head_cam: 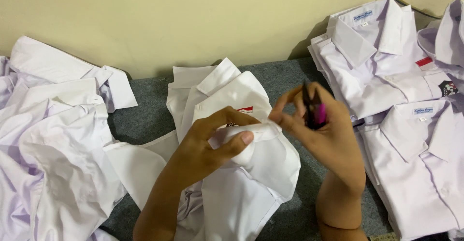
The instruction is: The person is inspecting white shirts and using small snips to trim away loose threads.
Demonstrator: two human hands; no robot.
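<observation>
A white shirt [241, 173] lies on the grey surface [285, 76] in the middle of the view, collar toward the wall. My left hand [212, 139] grips a bunched fold of this shirt near its chest pocket. My right hand [319, 125] pinches the same fold's edge with thumb and forefinger. In the right hand's palm sits a small black and pink cutting tool [314, 110]. A small red and white patch [245, 109] shows on the shirt just above my left hand.
A loose heap of white shirts [53, 139] fills the left side. Neatly folded white shirts [386, 57] are stacked at the right, with more [425, 163] in front of them. A pale wall [193, 18] stands behind.
</observation>
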